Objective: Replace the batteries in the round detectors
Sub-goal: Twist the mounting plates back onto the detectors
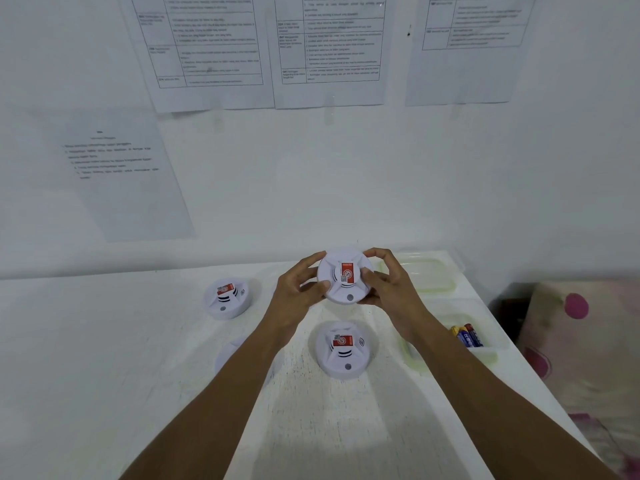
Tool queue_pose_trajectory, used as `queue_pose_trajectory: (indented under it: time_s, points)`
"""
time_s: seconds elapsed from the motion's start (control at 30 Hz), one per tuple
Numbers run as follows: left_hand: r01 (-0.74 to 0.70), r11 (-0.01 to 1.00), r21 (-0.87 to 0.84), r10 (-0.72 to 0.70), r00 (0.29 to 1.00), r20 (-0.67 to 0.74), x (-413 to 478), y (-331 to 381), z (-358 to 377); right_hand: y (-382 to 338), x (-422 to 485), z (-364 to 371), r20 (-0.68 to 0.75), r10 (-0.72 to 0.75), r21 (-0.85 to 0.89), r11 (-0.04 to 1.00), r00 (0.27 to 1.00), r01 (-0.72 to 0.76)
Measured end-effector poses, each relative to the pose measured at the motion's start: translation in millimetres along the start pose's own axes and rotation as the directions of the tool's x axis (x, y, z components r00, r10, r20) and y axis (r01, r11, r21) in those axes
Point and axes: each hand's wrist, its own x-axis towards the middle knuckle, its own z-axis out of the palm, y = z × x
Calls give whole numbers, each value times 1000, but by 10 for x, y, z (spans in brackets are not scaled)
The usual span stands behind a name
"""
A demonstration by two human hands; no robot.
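I hold a round white detector [343,277] with a red label above the table, its face towards me. My left hand [299,284] grips its left rim and my right hand [384,282] grips its right rim, fingers curled round the edge. Two more white detectors with red labels lie on the white table [104,341]: one straight below the held one [343,349] and one further left [227,297]. A pale round piece [230,353] shows partly behind my left forearm. Blue, yellow and red batteries [467,336] lie in a clear tray [491,351] at the right.
A second clear tray [426,275] stands at the back right by the wall. Printed sheets [207,50] hang on the white wall behind the table. The table's right edge runs beside a fabric [581,341] with pink spots.
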Motion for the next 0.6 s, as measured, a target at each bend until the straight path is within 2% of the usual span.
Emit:
queue_pose_trajectory:
  time_s: [0.6]
  points:
    - [19,1000,-8,-19,1000,-16,40,-55,-10,-18,-11,14,-16,-3,-40,999,1000,3]
